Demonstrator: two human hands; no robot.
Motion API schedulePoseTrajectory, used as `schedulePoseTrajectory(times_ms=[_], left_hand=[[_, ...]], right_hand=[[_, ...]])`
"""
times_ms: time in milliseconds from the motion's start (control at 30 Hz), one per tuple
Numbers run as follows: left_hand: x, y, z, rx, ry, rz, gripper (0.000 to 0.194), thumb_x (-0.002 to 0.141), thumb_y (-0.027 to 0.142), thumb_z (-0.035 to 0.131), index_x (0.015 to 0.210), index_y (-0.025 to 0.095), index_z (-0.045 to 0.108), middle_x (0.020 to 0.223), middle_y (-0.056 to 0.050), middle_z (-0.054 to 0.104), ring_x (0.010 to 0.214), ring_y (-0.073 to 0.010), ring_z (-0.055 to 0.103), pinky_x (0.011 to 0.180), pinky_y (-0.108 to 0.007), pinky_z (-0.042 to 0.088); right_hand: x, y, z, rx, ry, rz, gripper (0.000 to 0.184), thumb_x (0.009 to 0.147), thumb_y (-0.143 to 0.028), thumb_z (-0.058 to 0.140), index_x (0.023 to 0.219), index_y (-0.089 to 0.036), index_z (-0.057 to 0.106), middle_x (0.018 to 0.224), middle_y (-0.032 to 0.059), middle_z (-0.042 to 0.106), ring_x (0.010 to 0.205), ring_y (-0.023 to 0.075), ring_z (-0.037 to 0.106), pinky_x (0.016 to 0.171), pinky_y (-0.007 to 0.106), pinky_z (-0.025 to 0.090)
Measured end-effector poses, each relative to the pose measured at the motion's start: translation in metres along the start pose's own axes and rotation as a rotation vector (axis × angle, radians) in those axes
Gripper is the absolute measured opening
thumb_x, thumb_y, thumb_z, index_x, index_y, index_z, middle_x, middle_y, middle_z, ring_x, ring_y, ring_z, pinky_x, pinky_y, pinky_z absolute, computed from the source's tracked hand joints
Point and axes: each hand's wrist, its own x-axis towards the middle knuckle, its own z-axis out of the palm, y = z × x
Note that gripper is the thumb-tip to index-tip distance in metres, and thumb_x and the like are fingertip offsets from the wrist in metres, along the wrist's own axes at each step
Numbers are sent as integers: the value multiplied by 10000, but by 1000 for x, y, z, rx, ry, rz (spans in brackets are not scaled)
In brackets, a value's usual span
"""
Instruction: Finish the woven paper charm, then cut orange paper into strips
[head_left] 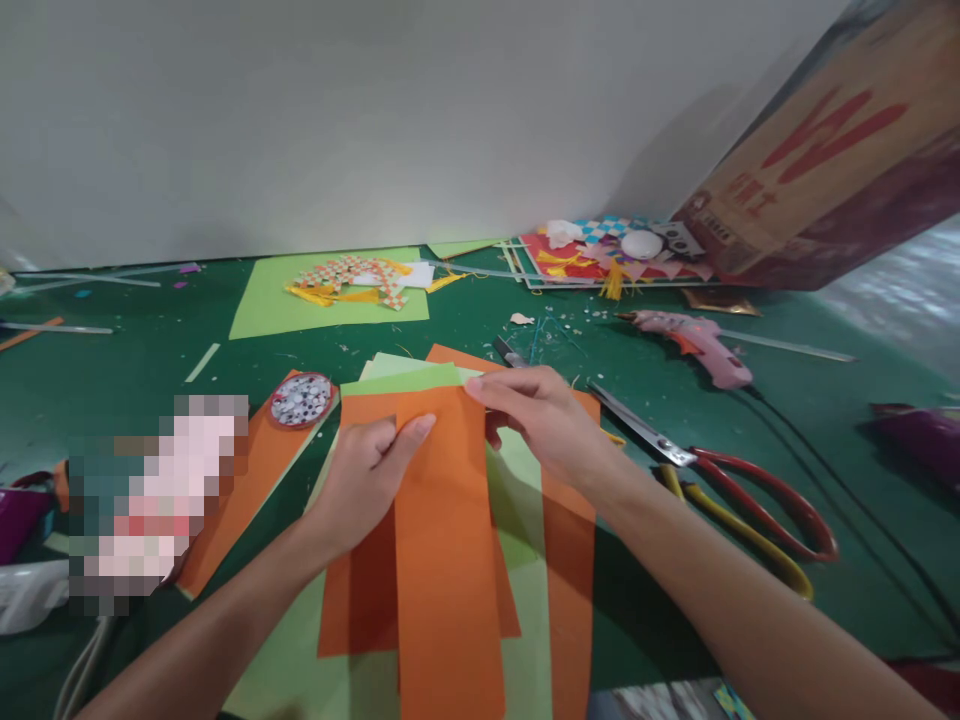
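Both hands grip an orange paper strip that hangs down toward me over a loose stack of paper. My left hand pinches its upper left side, thumb lying on top and fingers curled behind. At the upper right corner, my right hand pinches the edge between thumb and index finger. A bright green sheet shows just behind the strip's top edge. Beneath lie pale green paper and more orange paper. Red-handled scissors rest beside my right forearm, with yellow handles partly under them.
A pink glue gun with a black cord lies at the right. Farther back are a checkered paper craft on a green sheet and a pile of decorations. A paper bag stands right; a round container of googly eyes sits left.
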Motion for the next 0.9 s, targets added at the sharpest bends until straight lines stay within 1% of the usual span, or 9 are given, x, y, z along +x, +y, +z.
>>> schedulePoseTrajectory(times_ms=[100,200,300,400,467,600,733,800,900], left_hand=[[1,0,0,3,-4,-2,457,836,370,454,559,213,126,521,64,110,451,-65,112,397,-248,105],[1,-1,-1,5,-1,-19,467,837,392,460,564,212,126,523,63,110,457,-68,109,397,-247,105],[1,-3,-1,1,21,-42,472,841,400,463,561,212,134,520,64,112,458,-69,112,392,-245,111],[2,-4,-1,-6,40,-28,464,846,384,462,565,211,135,525,63,113,459,-69,115,391,-243,120],[3,-4,-1,4,45,-10,462,845,376,462,569,210,131,530,61,112,465,-70,113,395,-243,122],[4,-4,-1,27,63,-6,463,836,378,460,559,208,129,526,59,111,466,-71,113,397,-246,118],[5,-4,-1,20,83,-14,456,825,371,457,546,208,135,511,60,116,457,-69,116,391,-245,120],[5,-3,-1,17,88,-7,454,821,364,459,541,208,138,506,60,121,456,-68,118,389,-245,122],[5,-3,-1,20,93,4,451,819,360,459,542,210,136,503,61,121,457,-70,118,390,-248,122]], right_hand=[[1,2,0,30,26,-6,422,756,-462,623,500,-188,429,547,-56,320,491,74,367,453,239,363],[0,0,1,17,32,35,432,741,-514,622,527,-189,433,560,-55,357,476,71,385,431,239,340],[-1,-4,1,-59,-15,67,479,724,-575,614,522,-191,411,551,-57,373,458,69,405,430,240,331],[-1,-6,1,-203,-54,10,532,737,-589,594,465,-194,364,473,-68,339,424,63,390,443,242,316],[-1,-5,0,-266,-54,-28,532,764,-589,564,456,-193,384,436,-61,376,415,66,395,450,247,307],[1,-6,-1,-253,-72,3,512,763,-599,556,474,-197,426,438,-45,455,407,74,422,438,247,311],[1,-9,-2,-267,-183,100,487,746,-583,588,480,-199,450,442,-34,511,399,74,424,422,240,303],[0,-10,-2,-281,-217,99,488,756,-571,582,467,-199,458,436,-26,525,399,72,424,434,242,309],[0,-11,-2,-267,-202,79,479,760,-551,590,459,-201,460,430,-29,523,394,69,420,443,245,309]])
